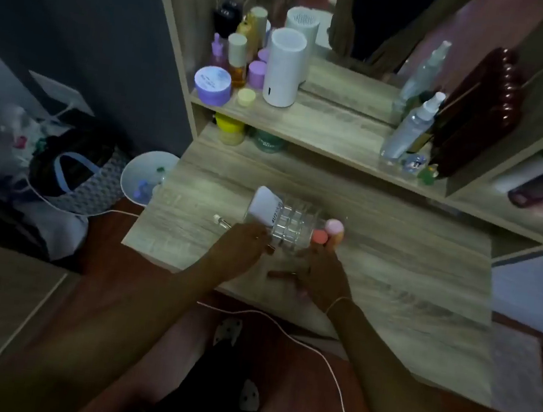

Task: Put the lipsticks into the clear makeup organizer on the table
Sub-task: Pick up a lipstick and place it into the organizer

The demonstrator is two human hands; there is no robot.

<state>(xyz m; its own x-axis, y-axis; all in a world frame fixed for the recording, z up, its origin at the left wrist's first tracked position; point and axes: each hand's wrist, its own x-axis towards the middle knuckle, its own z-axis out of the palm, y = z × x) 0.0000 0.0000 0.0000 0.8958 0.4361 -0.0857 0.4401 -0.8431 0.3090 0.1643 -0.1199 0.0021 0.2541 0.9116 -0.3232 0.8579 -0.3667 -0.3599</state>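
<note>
The clear makeup organizer (290, 224), a gridded plastic box, stands mid-table with a white packet (265, 206) at its left end and pink and orange sponges (328, 232) at its right end. My left hand (241, 243) rests against its near left corner, fingers closed around a small dark lipstick (270, 248). My right hand (321, 274) sits just in front of the organizer and grips a brown lipstick (280, 275) lying level over the table. A small clear tube (221, 221) lies left of my left hand.
The wooden dressing table (394, 256) has a shelf above with a white cylinder (283, 69), purple jars (212, 84), bottles and spray bottles (411, 127). A white bowl (144, 177) and a bag (74, 173) sit on the floor at left. A white cable (329, 362) runs by my knees.
</note>
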